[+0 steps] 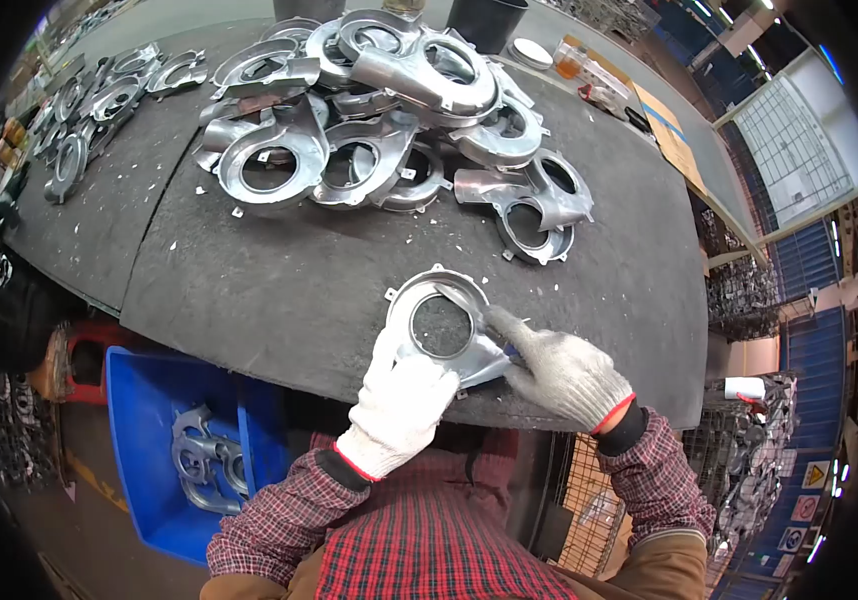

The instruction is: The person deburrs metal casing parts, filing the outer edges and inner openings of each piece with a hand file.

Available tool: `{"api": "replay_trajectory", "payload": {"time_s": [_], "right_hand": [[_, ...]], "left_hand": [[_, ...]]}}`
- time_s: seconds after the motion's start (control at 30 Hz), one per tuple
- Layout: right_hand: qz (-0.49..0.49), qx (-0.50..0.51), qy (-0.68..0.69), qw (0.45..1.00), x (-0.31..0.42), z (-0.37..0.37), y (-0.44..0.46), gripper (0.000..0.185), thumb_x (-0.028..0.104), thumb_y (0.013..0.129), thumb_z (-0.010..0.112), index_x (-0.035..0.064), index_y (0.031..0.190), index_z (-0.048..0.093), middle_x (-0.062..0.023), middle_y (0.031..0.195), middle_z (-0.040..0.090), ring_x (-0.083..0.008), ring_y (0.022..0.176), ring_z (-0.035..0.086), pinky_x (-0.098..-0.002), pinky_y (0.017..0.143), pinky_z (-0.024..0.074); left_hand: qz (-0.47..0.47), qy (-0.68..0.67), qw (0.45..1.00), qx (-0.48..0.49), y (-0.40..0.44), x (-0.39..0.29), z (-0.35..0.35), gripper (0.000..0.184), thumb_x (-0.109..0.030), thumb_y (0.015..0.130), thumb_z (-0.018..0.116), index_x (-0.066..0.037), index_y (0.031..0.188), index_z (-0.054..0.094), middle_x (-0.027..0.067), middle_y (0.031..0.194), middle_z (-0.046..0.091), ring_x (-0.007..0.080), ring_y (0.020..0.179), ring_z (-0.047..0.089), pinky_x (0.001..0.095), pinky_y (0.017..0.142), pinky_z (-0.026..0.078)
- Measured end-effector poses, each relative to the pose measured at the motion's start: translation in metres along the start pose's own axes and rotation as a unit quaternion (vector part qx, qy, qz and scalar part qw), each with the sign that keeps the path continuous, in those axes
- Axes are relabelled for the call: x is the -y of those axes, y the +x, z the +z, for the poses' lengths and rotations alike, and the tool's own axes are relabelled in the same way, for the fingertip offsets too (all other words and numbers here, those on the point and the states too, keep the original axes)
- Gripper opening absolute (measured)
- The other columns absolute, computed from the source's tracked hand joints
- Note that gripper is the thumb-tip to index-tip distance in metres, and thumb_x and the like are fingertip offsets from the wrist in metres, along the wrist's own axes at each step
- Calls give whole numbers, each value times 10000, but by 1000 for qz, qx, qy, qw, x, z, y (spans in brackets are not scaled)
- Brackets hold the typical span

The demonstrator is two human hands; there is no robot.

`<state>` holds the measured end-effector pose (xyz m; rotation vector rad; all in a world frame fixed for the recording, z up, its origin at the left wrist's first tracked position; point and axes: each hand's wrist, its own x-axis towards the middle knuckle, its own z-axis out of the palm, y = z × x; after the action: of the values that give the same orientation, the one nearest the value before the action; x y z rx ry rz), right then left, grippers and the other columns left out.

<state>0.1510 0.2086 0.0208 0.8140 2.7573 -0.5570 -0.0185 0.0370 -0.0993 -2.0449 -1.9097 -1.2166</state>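
Note:
A ring-shaped cast metal blower housing (401, 308) lies near the front edge of the dark table, its round opening facing up. My left hand (401, 405), in a white knit glove, is closed on the housing's near left side. My right hand (564, 372), gloved too, is closed at the housing's right side with its index finger stretched along a thin blade-like tool (461, 298). The tool's pale strip reaches over the upper right rim of the opening. A bit of blue shows under the right fingers; the rest of the grip is hidden.
A large pile of metal housings (379, 160) fills the table's far middle, with two more housings (539, 205) at its right. Others lie far left. A blue bin (139, 450) with housings stands below left. Small metal chips dot the dark tabletop (249, 290).

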Motion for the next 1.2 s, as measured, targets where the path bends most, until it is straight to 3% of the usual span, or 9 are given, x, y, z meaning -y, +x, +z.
{"api": "replay_trajectory", "payload": {"time_s": [0.23, 0.4, 0.77, 0.83, 0.9, 0.97, 1.03, 1.13, 1.2], "right_hand": [[31, 1, -20, 999, -11, 4, -19, 700, 198, 997, 661, 161, 1655, 425, -238, 927, 781, -421, 841, 791, -546, 707, 627], [49, 23, -30, 998, -16, -3, -52, 719, 216, 977, 685, 164, 1651, 439, -224, 892, 778, -414, 819, 791, -531, 686, 638], [33, -14, -9, 999, -32, 6, -73, 714, 184, 960, 673, 198, 1644, 466, -251, 904, 777, -435, 800, 781, -556, 681, 639], [17, -45, 50, 998, -24, -6, -85, 694, 291, 1038, 675, 135, 1670, 435, -270, 1030, 785, -460, 890, 782, -544, 755, 650], [-63, -72, 238, 967, -27, -19, -105, 735, 319, 1068, 722, 138, 1706, 404, -246, 1299, 766, -430, 1102, 784, -479, 946, 644], [-98, -49, 356, 928, -35, -14, -119, 766, 293, 1066, 730, 155, 1728, 371, -193, 1349, 765, -391, 1163, 784, -455, 1012, 623], [-144, -43, 377, 914, -44, 3, -117, 774, 315, 1062, 721, 154, 1729, 363, -221, 1320, 763, -418, 1155, 775, -476, 1012, 620], [-113, -37, 246, 962, -34, 30, -88, 765, 328, 1059, 702, 153, 1724, 365, -261, 1266, 761, -451, 1099, 771, -518, 970, 626], [-56, -71, 153, 984, -14, 44, -61, 704, 244, 1031, 673, 130, 1675, 411, -285, 1032, 767, -465, 874, 776, -575, 754, 636]], "left_hand": [[1, -41, 999, 9, -3, -8, 13, 338, -27, 772, 759, -61, 1107, 780, 76, 905, 705, 306, 866, 735, 594, 1121, 526], [4, -30, 999, 37, -2, -11, 14, 280, -49, 760, 740, -91, 1037, 748, 81, 853, 656, 320, 796, 662, 519, 824, 534], [46, 20, 996, 69, 17, -22, -7, 271, -157, 817, 840, -93, 1067, 757, 94, 866, 661, 340, 839, 668, 488, 777, 533], [21, -21, 998, 57, 37, -14, -17, 382, -124, 745, 908, -100, 1104, 781, 92, 909, 730, 346, 842, 713, 508, 801, 563], [36, -5, 998, 54, 41, 3, -30, 189, -154, 894, 831, -57, 1044, 769, 121, 873, 730, 319, 842, 728, 480, 810, 572], [-221, -187, 956, -48, 75, -11, -60, 128, -166, 1008, 747, -43, 1020, 776, 140, 863, 754, 277, 791, 735, 426, 796, 581], [-313, -214, 920, -100, 87, -6, -57, 229, -213, 1087, 659, -31, 1021, 780, 144, 872, 772, 242, 767, 735, 386, 761, 576], [-250, -97, 963, -26, 89, -16, -48, 275, -253, 1113, 615, -33, 1053, 769, 174, 892, 766, 360, 812, 761, 425, 783, 586], [-74, 73, 994, 28, 85, -5, -51, 155, -90, 1058, 613, -20, 1146, 721, 190, 1105, 746, 352, 844, 709, 421, 787, 563]]}}
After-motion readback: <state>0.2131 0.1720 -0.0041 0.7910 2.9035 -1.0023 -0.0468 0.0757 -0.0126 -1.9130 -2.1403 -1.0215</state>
